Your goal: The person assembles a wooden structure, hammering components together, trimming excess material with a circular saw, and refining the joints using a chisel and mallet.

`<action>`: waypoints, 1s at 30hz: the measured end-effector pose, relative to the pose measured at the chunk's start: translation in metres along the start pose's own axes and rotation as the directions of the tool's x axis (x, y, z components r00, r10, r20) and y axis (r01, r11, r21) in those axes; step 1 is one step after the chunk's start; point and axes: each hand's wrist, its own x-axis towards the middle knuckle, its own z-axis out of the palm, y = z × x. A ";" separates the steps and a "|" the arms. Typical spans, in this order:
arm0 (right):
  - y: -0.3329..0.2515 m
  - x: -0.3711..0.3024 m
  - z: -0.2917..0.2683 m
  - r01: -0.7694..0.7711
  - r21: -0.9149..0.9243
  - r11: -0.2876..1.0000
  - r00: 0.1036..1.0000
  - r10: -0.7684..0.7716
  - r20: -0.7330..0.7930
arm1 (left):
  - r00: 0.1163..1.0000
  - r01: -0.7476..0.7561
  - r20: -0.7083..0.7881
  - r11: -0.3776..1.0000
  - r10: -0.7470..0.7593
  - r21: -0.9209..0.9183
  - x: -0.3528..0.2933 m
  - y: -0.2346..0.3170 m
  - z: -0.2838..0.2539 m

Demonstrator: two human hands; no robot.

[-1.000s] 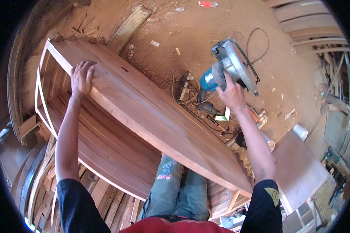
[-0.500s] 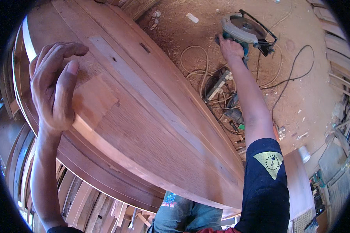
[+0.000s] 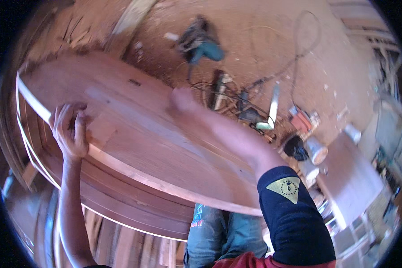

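Observation:
A broad, curved reddish-brown wooden panel (image 3: 165, 147) lies across in front of me, with a pale strip along its middle. At its near left edge rests the heel of my left hand (image 3: 70, 131). Its fingers are bent and the thumb stands apart; I see nothing held between them. My right hand (image 3: 183, 100) is over the panel's far edge, and motion smears its fingers. Beyond that edge a circular saw (image 3: 205, 44) with a teal body sits on the floor, apart from both hands.
Cords (image 3: 295, 62) tangle on the dusty floor beyond the panel. A try square (image 3: 272, 109) and a reddish box-like thing (image 3: 301, 121) lie there. Several containers stand by a white tub (image 3: 316, 149), near a smooth board (image 3: 350, 178) at right. Wooden strips (image 3: 125, 245) are below the panel.
My right hand has let go of the circular saw, which now sits on the floor, and has come back to the panel's far edge. My left hand stays at the near edge. The view has shifted.

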 end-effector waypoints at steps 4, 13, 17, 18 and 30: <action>-0.031 -0.150 -0.093 -0.151 0.225 0.963 0.964 0.194 -0.182 | 0.999 -0.039 -0.029 0.999 0.038 -0.023 0.027 0.004 0.003; -0.085 -0.472 -0.103 -0.209 0.649 0.731 0.418 0.667 -0.617 | 0.976 -0.183 -0.113 0.983 0.186 0.031 0.024 -0.022 0.022; -0.161 -0.576 -0.036 -0.198 0.816 0.544 0.119 0.839 -0.530 | 0.953 -0.262 -0.088 0.932 0.291 0.249 0.025 0.030 0.007; -0.182 -0.597 -0.018 -0.214 0.851 0.479 0.051 0.876 -0.480 | 0.931 -0.286 -0.143 0.916 0.335 0.282 0.023 0.058 0.003; -0.379 -0.669 0.210 0.071 0.939 -0.338 -0.821 0.514 0.247 | 0.127 -0.871 0.070 0.145 0.989 -0.470 -0.183 0.580 0.008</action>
